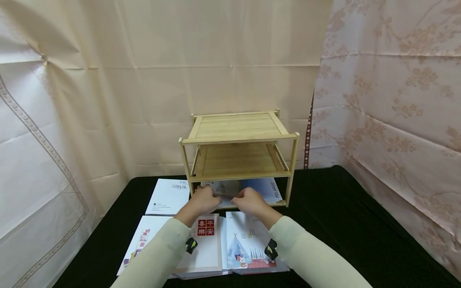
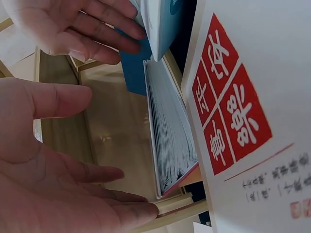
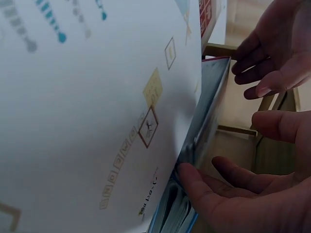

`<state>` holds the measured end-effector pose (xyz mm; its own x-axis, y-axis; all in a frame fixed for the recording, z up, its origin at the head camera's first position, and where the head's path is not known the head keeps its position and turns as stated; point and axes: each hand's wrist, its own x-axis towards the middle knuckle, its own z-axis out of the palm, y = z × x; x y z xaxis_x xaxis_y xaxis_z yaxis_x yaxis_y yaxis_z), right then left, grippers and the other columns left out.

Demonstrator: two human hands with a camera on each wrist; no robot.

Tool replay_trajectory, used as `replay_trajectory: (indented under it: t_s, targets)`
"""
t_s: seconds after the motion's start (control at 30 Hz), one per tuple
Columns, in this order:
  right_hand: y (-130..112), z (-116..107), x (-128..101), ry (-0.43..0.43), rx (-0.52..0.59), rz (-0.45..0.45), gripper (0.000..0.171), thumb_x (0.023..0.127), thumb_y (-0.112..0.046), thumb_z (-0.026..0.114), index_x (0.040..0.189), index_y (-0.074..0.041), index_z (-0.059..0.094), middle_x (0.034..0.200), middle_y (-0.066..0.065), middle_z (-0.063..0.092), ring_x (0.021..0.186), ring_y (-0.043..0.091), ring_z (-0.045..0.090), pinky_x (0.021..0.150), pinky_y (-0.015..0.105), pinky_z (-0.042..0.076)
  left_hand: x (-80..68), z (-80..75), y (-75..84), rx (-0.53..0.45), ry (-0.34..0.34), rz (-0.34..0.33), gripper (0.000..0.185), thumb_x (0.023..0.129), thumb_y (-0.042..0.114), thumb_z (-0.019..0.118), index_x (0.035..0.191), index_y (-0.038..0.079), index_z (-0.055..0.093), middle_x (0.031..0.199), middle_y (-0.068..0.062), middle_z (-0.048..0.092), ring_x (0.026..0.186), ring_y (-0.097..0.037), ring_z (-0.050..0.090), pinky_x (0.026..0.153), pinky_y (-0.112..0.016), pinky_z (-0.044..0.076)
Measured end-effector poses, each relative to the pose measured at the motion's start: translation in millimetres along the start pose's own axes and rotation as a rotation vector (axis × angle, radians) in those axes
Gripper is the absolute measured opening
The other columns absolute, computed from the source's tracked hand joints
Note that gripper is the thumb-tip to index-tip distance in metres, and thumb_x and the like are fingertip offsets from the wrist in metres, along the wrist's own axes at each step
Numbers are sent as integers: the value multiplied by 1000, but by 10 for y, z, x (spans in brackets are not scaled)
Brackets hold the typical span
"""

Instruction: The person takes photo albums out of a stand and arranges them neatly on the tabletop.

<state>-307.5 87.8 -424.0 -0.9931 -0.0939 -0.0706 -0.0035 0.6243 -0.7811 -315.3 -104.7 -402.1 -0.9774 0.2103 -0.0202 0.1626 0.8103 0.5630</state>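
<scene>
Both hands reach to the front of the bottom tier of a wooden three-tier shelf (image 1: 239,139). My left hand (image 1: 204,200) is held flat with straight fingers (image 2: 112,208) beside a book (image 2: 170,136) lying in that tier, page edges showing. My right hand (image 1: 252,202) rests its fingertips (image 3: 187,177) on the same book's edge (image 3: 209,107) and touches a blue cover (image 2: 133,68). Neither hand grips anything. The book's cover (image 1: 223,187) shows a tent picture.
A blue book marked POLAROID (image 1: 265,187) lies in the bottom tier's right half. On the black table (image 1: 342,224) lie a red-seal book (image 1: 206,240), a tent-picture book (image 1: 246,242), a white book (image 1: 168,197) and another (image 1: 142,240). The two upper tiers hold nothing. Curtains hang behind.
</scene>
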Motion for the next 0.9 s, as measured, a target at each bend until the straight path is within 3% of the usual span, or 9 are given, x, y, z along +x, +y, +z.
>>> replay_trajectory:
  t_s: [0.13,0.3,0.5,0.63,0.73,0.8,0.9]
  targets:
    - [11,10,24,-4,3,17,40,94,-32,70,119,0,69,112,12,70,97,24,65,86,45,58,11,1,10,-50,-15,-3,66,95,26,63,148,-10,46,81,-10,58,67,-24,56,55,-33,45]
    - [16,13,51,-12,14,23,36,93,-32,69,112,-1,71,104,9,69,92,24,63,79,41,56,37,13,7,-106,-32,-11,69,94,23,65,154,-3,41,88,-11,60,73,-25,58,60,-34,46]
    - [20,33,84,-26,39,45,40,93,-32,68,117,0,70,107,9,68,93,24,61,82,42,55,56,26,-4,-96,-23,-23,72,93,22,66,155,-3,39,103,-14,65,84,-27,60,68,-37,49]
    - [28,45,106,-27,57,48,43,92,-30,68,119,2,69,108,10,68,94,25,61,84,43,55,81,53,-26,-92,-13,-29,73,93,24,66,155,-2,40,100,-14,64,82,-27,60,66,-36,48]
    - [40,44,123,-28,86,48,39,91,-30,67,114,2,70,103,10,67,91,25,60,78,40,54,99,74,-48,-87,-7,-37,74,93,25,67,156,0,39,103,-15,65,83,-28,60,66,-36,48]
    - [42,41,131,-27,107,49,41,91,-29,67,116,3,69,104,10,66,92,25,59,79,39,54,99,80,-54,-82,5,-42,73,92,25,66,156,1,40,109,-15,66,88,-30,60,69,-39,49]
    - [32,43,139,-37,106,51,46,91,-30,67,121,6,67,109,12,67,96,26,60,84,42,55,85,81,-40,-98,31,-50,71,91,26,66,153,0,44,125,-20,67,113,-40,61,87,-50,54]
